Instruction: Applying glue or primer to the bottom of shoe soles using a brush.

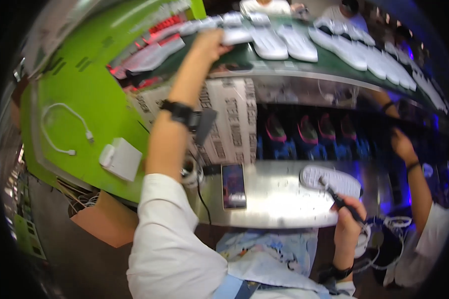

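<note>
Firstly, left hand (211, 44) beyond the phone (233, 186), at a white sole (238, 36) on the green belt (259, 64), grip too blurred to tell; then metal bench (274, 194), open from phone to patterned white outsole (343, 183); lastly, farther right, right hand (350, 214) holding a black-handled tool (341, 201).

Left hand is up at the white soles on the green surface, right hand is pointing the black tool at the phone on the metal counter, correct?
Not quite. The head view shows the right hand pointing the black tool at a white sole on the metal counter, not at the phone. The rest holds.
</note>
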The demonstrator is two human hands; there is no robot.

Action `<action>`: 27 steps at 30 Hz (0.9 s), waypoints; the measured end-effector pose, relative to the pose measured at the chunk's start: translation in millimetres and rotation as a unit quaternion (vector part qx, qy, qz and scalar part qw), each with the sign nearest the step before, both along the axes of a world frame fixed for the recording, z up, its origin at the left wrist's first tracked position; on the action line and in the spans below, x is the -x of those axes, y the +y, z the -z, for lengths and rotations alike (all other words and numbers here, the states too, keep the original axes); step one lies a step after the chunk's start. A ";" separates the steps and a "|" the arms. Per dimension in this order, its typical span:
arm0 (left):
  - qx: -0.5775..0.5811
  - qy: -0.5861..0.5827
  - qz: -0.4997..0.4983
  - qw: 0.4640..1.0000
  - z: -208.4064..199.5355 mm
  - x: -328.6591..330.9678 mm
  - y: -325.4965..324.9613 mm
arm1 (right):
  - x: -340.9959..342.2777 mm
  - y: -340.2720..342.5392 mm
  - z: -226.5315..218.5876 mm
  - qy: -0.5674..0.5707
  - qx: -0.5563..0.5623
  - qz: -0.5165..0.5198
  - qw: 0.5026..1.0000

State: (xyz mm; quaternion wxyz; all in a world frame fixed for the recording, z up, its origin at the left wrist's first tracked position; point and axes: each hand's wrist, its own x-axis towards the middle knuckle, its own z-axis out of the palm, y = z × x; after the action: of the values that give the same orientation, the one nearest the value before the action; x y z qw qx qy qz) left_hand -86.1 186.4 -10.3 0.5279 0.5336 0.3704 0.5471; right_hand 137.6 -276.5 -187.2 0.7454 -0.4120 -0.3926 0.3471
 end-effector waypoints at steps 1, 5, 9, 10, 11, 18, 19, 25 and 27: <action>-0.216 0.066 0.084 0.970 16.9 47.5 10.0 | -6.7 -4.4 3.1 0.014 -0.010 -0.012 1.000; -0.104 -0.040 -0.028 0.993 40.4 13.6 -201.2 | -23.8 -8.1 12.9 0.071 -0.059 -0.007 0.996; -0.014 -0.054 0.038 0.998 154.9 27.1 -294.2 | 4.8 16.7 2.8 0.019 -0.106 -0.049 0.993; 0.012 -0.050 0.056 0.997 179.9 21.2 -320.9 | 17.6 22.3 5.3 0.031 -0.075 -0.070 0.994; 0.033 -0.048 0.082 0.995 209.6 12.6 -339.5 | 30.4 26.0 13.0 0.099 -0.040 -0.096 0.990; 0.037 0.076 0.213 0.973 271.2 14.1 -381.1 | 51.8 42.2 60.2 0.389 0.183 -0.089 0.899; 0.057 0.114 0.250 0.960 272.6 20.3 -379.8 | 53.8 41.3 60.5 0.366 0.197 -0.084 0.906; 0.102 0.062 0.185 0.976 275.1 19.1 -375.6 | 61.1 48.1 62.8 0.334 0.216 -0.103 0.912; -0.083 0.152 0.138 0.975 284.4 31.4 -368.1 | 60.5 47.7 68.7 0.354 0.204 -0.073 0.910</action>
State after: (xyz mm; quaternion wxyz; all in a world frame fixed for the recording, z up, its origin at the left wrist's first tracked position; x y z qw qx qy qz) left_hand -117.4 -181.7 -294.7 0.4891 0.6988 0.3225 0.4104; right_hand 77.1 -228.8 -255.9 0.7074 -0.3752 -0.0522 0.5967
